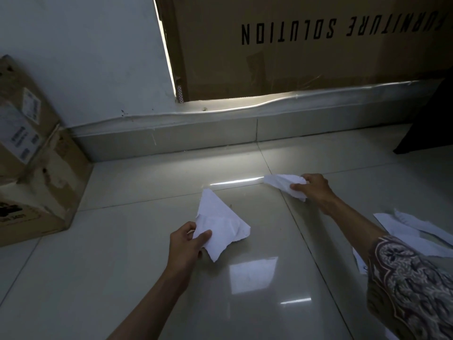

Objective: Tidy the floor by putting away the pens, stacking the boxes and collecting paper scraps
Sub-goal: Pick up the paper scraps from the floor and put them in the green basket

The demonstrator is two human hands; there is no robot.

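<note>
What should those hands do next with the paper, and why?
Probably bring both scraps together into one hand. The left hand pinches a triangular scrap, the right hand grips a crumpled scrap, and more loose paper lies on the floor by the right arm, so a free hand seems needed.

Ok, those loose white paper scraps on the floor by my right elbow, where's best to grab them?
Judging by how they lie, the loose white paper scraps are flat on the glossy tile floor, overlapping, with a ragged upper edge. Come from above at that edge, nearest the right hand, and bunch the sheets together, since flat paper offers no lip.
</note>
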